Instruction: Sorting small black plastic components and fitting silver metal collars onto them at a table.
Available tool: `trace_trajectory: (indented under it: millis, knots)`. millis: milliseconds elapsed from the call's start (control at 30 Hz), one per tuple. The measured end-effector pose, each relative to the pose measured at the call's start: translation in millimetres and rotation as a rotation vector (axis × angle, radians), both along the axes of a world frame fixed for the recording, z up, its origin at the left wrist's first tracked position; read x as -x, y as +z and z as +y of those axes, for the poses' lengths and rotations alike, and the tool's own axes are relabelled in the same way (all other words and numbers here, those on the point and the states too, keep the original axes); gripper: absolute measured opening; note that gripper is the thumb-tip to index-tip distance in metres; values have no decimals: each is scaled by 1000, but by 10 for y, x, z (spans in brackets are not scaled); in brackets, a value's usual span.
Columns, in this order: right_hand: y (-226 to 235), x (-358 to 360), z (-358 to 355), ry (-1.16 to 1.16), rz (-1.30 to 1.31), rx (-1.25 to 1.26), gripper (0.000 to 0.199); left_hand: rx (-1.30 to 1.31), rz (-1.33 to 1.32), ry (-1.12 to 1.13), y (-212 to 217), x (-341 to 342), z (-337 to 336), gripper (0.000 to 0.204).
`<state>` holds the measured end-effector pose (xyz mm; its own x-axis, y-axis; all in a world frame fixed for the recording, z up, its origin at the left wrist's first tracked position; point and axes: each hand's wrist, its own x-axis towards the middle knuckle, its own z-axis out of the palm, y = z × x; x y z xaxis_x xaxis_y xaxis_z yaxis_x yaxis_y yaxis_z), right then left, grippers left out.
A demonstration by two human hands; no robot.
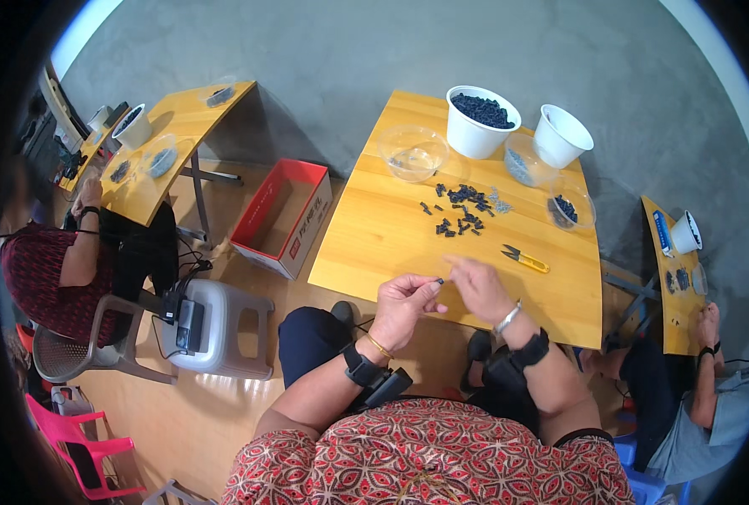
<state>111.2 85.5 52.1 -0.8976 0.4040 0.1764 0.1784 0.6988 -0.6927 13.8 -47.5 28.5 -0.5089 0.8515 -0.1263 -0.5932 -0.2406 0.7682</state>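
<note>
My left hand [401, 311] pinches a small black plastic piece [440, 281] between thumb and fingertips, above the near edge of the wooden table [358, 244]. Close beside it, to the right, is my right hand [480, 290]. Its fingers are blurred and bent toward the piece, so whether they grip anything does not show. Beyond both hands lies a loose pile of small black pieces [469, 199], with a scatter of tiny grey parts [500, 202] at its right. Yellow-handled thread snips [526, 258] rest to the right, blades pointing left.
At the table's back stand a white bucket of black pieces [474, 139], another white bucket [566, 135] and clear tubs [412, 154], [522, 162], [570, 204]. A red-rimmed box [282, 217] and a grey stool [223, 328] are on the floor left. People sit at side tables.
</note>
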Motion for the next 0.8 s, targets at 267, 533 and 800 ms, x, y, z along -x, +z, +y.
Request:
trace_trajectory:
  millis: [267,533,800]
  knots:
    - [-167,481,578,-110,-64,-302,8,6,-51,-1,-66,219,4,8]
    - [-241,534,531,-121,-287,-478,10,26,-70,1,-35,249,15,7]
    - [-331,321,681,-167,8,-477,8,29,-49,-43,-46,158,43,8]
